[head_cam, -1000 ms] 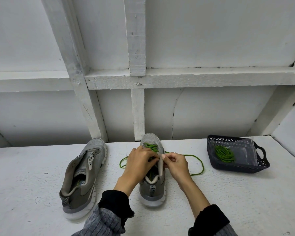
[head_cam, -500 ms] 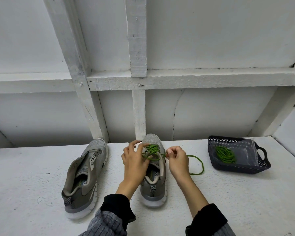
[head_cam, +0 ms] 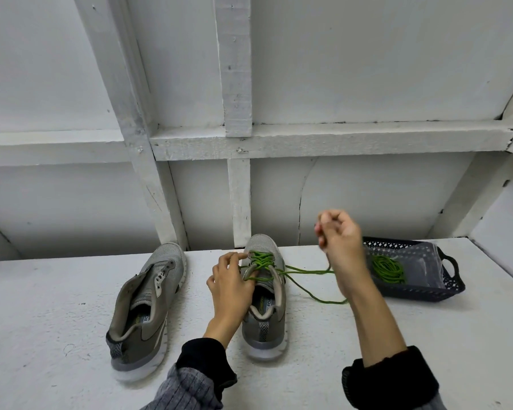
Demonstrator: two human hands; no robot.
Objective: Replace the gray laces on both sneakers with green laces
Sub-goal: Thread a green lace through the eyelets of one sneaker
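A raised right hand [head_cam: 339, 241] pinches a green lace [head_cam: 307, 272] that runs leftward to the middle sneaker [head_cam: 264, 303], where the nearer left hand [head_cam: 231, 284] holds the crossings. An unlaced sneaker [head_cam: 148, 306] waits left; a spare lace [head_cam: 388, 269] fills the basket [head_cam: 421, 294].

The letters "FO" are read on the insole label of the left sneaker [head_cam: 148, 306]. A label is also seen on the insole of the right sneaker [head_cam: 264, 315], but its print is too small to be read.
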